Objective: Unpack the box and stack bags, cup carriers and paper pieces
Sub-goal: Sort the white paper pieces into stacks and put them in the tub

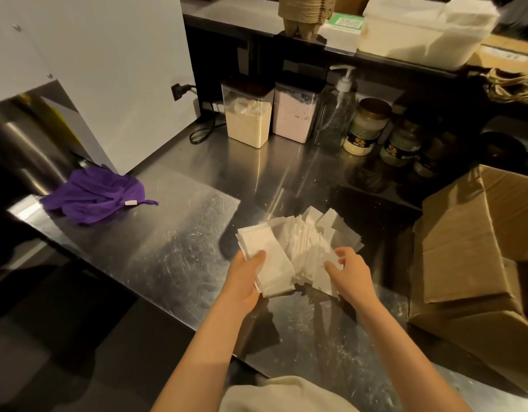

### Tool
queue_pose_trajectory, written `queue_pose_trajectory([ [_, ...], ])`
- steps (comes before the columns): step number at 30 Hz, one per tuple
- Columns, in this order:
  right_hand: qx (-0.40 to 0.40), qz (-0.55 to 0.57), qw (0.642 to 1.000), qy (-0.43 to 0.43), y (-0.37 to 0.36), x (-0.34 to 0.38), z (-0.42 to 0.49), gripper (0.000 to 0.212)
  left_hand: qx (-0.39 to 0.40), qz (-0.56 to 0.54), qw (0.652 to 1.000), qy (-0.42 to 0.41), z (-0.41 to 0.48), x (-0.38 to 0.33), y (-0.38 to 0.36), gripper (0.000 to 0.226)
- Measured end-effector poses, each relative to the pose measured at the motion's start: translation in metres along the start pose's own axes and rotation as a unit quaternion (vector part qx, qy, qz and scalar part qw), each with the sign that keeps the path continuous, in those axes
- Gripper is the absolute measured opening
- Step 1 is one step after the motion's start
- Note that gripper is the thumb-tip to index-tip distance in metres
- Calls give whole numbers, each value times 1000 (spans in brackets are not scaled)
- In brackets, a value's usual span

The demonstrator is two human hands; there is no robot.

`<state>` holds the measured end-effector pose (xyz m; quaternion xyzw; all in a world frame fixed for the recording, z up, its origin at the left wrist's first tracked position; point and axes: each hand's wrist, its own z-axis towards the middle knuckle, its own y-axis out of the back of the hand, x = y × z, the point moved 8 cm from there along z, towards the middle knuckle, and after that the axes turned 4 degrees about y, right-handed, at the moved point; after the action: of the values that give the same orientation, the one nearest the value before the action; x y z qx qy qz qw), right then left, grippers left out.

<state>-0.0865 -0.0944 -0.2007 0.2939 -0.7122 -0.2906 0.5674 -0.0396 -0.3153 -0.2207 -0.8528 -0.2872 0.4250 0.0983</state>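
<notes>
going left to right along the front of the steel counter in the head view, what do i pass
purple cloth → left hand → paper pieces → right hand → cardboard box

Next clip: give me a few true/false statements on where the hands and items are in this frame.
1. The left hand grips a neat stack of paper pieces. True.
2. The purple cloth lies to the right of the cardboard box. False: the cloth is at the far left of the counter, and the box stands at the right.
3. A pump bottle stands at the back, next to two clear containers. True.
4. The right hand reaches inside the cardboard box. False: its bent fingers are on the loose pile of paper pieces on the counter, beside the held stack.
</notes>
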Motion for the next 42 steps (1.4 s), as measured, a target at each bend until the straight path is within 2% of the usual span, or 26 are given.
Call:
queue_pose_trajectory([
  [6, 62, -124, 990, 32, -32, 6, 0, 83, -39, -1, 999, 4, -1, -4, 14, 34],
  [8, 71, -162, 983, 46, -39, 8, 0, 90, -43, -1, 999, 9, -1, -3, 15, 33],
  [10, 64, -158, 984, 45, -39, 6, 2, 81, -43, -2, 999, 13, -1, -1, 14, 35],
  [14, 71, -108, 990, 52, -36, -1, 8, 49, -41, -8, 999, 18, -1, 2, 11, 37],
  [16, 69, -82, 992, 68, -33, -2, 10, 45, -36, -11, 999, 20, 0, 3, 9, 38],
  [21, 16, -61, 998, 28, -28, -16, 10, 48, -15, -14, 999, 25, -4, 2, 4, 32],
  [25, -11, -85, 996, 31, -15, -9, 11, 25, -6, 3, 999, 37, -6, 6, 1, 33],
  [30, -60, 41, 997, -6, 21, 7, 5, 23, 7, 21, 999, 43, -9, 8, -3, 27],
  [34, -61, 207, 976, 14, 44, 48, -11, 14, 25, 22, 998, 48, -14, 11, -11, 24],
  [36, -17, 315, 949, 9, 44, 68, -17, 12, 33, 25, 998, 49, -16, 12, -14, 31],
  [39, 94, 478, 873, -2, 32, 96, -28, 14, 47, 38, 997, 39, -19, 8, -20, 34],
  [41, 154, 515, 843, -7, 18, 104, -36, 17, 69, 37, 997, 27, -21, 2, -27, 35],
  [42, 171, 506, 845, -18, 9, 102, -38, 19, 86, 25, 996, 26, -24, 0, -31, 34],
])
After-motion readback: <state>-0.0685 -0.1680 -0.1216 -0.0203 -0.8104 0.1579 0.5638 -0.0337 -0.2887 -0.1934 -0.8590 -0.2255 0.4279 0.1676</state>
